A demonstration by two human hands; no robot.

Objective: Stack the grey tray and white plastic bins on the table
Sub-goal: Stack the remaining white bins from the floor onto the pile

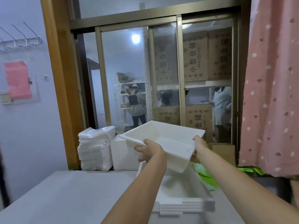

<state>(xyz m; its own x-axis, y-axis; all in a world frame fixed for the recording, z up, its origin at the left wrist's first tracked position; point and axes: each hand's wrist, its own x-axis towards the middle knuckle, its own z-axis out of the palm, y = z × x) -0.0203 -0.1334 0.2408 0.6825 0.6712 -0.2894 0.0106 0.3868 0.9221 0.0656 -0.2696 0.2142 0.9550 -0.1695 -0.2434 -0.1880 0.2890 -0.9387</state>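
One white bin (163, 141) aloft — two hands (148, 151) (199, 146) gripping it.

A white bin (163, 139), open side tilted toward the camera, is held in midair above nested white bins (184, 202) on the table (64, 196).

Cardboard cartons (195, 62) stacked behind the window glass carry large printed Chinese chars reading 小型仓储, seen mirrored; lower cartons (199, 118) show 仓储 plus a row of smaller chars, too small to read. No other legible text.
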